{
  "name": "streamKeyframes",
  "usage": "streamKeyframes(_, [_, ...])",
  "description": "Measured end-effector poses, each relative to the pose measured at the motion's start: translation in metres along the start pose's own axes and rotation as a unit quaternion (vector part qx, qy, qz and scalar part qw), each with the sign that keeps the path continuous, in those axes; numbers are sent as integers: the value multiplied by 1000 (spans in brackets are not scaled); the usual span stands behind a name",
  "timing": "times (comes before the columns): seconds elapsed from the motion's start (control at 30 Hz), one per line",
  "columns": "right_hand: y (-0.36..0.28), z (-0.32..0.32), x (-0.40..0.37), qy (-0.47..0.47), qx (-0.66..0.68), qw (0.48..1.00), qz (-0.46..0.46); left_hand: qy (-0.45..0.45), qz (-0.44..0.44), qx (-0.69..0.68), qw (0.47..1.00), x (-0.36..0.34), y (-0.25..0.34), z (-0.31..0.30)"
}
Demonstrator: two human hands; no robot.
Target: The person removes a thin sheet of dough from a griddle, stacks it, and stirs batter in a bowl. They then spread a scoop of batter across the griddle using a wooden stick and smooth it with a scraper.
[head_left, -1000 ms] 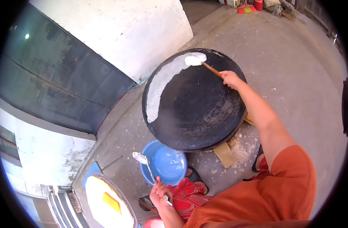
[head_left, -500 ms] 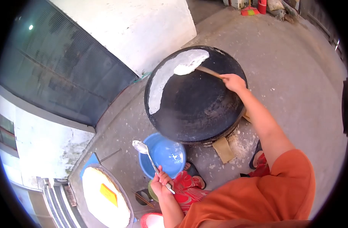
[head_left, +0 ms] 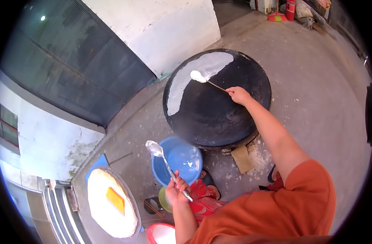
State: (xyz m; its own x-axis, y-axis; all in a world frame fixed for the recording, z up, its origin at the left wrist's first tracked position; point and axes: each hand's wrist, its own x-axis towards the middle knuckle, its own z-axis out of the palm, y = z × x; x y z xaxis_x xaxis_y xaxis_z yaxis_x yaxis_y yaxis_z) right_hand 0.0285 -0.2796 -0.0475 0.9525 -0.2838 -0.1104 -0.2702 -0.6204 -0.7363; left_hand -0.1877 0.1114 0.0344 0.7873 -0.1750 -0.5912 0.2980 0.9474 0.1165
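Note:
My right hand (head_left: 239, 96) is closed on the thin wooden handle of a batter spreader (head_left: 218, 86). Its far end is covered by a lump of white batter (head_left: 199, 76) and rests over the large round black griddle (head_left: 222, 118). A curved band of thin white batter (head_left: 177, 91) coats the griddle's far left side. Lower down, my left hand (head_left: 177, 190) grips a long-handled metal spoon (head_left: 165, 162) smeared with white. The spoon's bowl is raised beside the left rim of a blue basin (head_left: 156, 173).
A stack of pale round flatbreads (head_left: 108, 215) with an orange scraper (head_left: 115, 201) on top stands at lower left. Near my left arm are a red-rimmed tub (head_left: 152, 234), a green bowl (head_left: 164, 200) and a dark pot (head_left: 150, 206). Cardboard (head_left: 242, 159) lies by the griddle.
The spreader's batter-covered end has swung left and toward me across the griddle, and its handle now shows edge-on. The batter band is wider at its far right. The left hand still holds the spoon.

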Motion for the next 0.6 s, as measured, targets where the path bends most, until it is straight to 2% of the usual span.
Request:
streamKeyframes(0.13, [-10, -53, -44, -40, -1, 999, 2, -4, -2, -6, 1000, 1, 3, 0])
streamKeyframes(0.17, [4, -50, -44, 20, 0, 1000, 24, -5, 0, 2, 1000, 1, 4, -1])
streamKeyframes(0.2, [10, -39, -37, 17, -3, 1000, 24, -4, 3, 9, 1000, 1, 3, -3])
streamKeyframes(0.27, [26, -13, -24, 89, 97, 991, 40, 1, 3, 11, 1000, -1, 1, -2])
streamKeyframes(0.3, [21, 4, -22, 52, 45, 998, -18, -1, 3, 15, 1000, -1, 1, 0])
streamKeyframes(0.33, [-2, 7, -31, -11, 55, 997, -58, -1, 6, 13, 1000, -1, 1, 2])
streamKeyframes(0.4, [-19, 0, -35, -27, -13, 997, -70, -3, -4, 6, 1000, -3, 0, 2])
streamKeyframes(0.47, [-31, -31, -43, -99, 0, 993, -57, -3, 2, 14, 1000, -5, 0, 1])
streamKeyframes(0.53, [-15, -25, -35, -97, 34, 994, -34, -6, 7, 23, 1000, -4, 2, 1])
streamKeyframes(0.6, [-9, -7, -37, 42, 30, 999, 9, 3, 19, 38, 999, -4, 1, -1])
